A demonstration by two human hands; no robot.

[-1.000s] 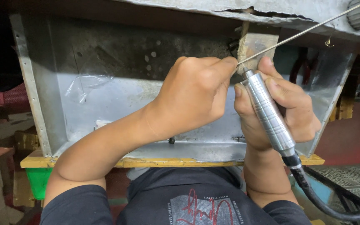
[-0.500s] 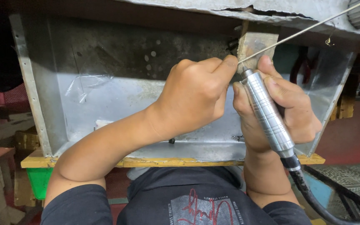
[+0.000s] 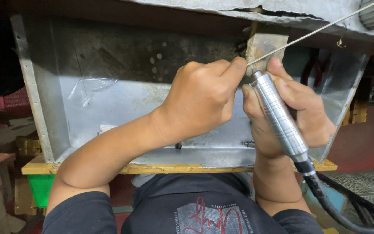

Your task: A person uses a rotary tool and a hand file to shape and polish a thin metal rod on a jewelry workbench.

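Rotary handpiece (image 3: 279,118) gripped in right hand (image 3: 297,113), left hand (image 3: 202,97) pinching at tip, metal tray (image 3: 109,108), dim wkshop.

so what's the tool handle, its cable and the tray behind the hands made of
Tool handle, in the right hand: looks like polished metal, bright silver with ringed grooves. Cable: probably rubber or plastic, matte black and bending. Tray: seemingly sheet metal, dull grey, stained, with folded edges.

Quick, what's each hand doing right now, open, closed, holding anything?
Left hand: closed, fingertips pinched at the tool tip; what it grips is hidden.
Right hand: closed around the silver rotary handpiece.
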